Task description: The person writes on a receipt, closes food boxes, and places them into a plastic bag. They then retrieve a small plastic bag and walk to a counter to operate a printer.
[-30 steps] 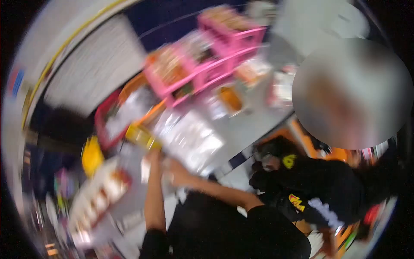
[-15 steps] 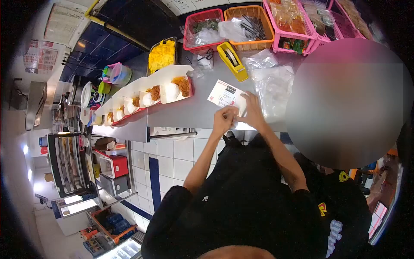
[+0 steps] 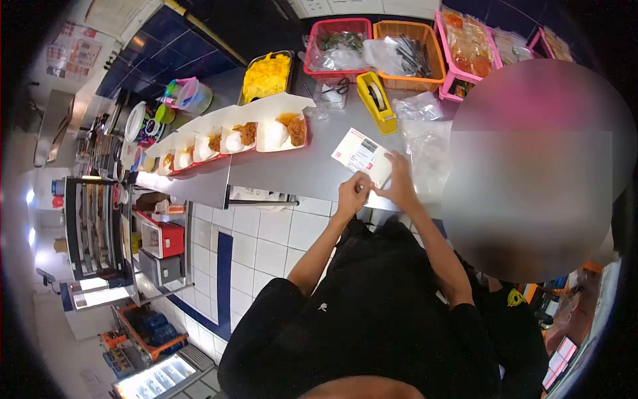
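A white box (image 3: 361,150) with printed labels lies on the steel counter (image 3: 286,176) in front of me. My right hand (image 3: 401,184) grips its right near corner, with the fingers over the top and the thumb toward my other hand. At the near edge, my left hand (image 3: 353,195) is closed, its fingertips pinched close to the right thumb. What lies between those fingertips is too small to make out. Beyond the box stands a yellow tape dispenser (image 3: 376,103). Clear plastic bags (image 3: 426,153) lie beside my right hand.
To the left runs a row of open food boxes (image 3: 282,133) with rice and fried chicken. Behind stand a tray of yellow food (image 3: 267,76), a red basket (image 3: 337,46), an orange basket (image 3: 409,53) and pink baskets (image 3: 468,50). Another person, blurred, is close on my right.
The view has shifted, so the counter's things appear a little further right and lower. Both hands stay at the box's near side, the left one still pinched.
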The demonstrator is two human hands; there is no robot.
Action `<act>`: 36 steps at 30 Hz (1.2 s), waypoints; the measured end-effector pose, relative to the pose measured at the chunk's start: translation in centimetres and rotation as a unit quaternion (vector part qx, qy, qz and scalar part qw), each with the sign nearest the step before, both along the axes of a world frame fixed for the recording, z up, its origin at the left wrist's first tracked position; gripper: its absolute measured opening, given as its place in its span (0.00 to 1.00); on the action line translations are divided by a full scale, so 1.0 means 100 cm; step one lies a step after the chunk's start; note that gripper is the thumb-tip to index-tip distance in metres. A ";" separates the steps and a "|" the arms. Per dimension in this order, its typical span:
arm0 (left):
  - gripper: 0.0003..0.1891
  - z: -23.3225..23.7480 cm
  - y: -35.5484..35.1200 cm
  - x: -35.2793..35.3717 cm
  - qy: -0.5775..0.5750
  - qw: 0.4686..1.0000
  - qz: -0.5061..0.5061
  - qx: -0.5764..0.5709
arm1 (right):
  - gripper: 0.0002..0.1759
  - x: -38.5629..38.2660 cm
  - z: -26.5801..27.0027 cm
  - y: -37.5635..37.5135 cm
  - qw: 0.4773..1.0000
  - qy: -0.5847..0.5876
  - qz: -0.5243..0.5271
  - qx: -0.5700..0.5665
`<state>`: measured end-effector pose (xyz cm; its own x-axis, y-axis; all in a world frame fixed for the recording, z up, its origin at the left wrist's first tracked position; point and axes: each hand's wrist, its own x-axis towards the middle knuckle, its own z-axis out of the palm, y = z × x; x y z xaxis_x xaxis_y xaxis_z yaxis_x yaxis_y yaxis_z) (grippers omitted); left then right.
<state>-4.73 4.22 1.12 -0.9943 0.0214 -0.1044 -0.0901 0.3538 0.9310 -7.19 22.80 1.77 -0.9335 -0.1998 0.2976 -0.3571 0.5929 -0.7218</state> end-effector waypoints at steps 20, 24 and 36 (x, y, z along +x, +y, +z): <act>0.20 0.008 -0.028 -0.039 0.209 0.946 -0.177 -0.172 | 0.63 -0.029 0.048 -0.001 0.965 -0.100 0.003 0.241; 0.10 0.003 -0.113 -0.045 0.111 0.973 0.157 -0.126 | 0.45 -0.087 0.124 -0.087 0.990 -0.108 0.054 0.070; 0.27 -0.037 -0.374 -0.149 -0.109 0.928 0.350 0.073 | 0.20 -0.197 0.075 -0.287 0.968 0.019 0.113 0.222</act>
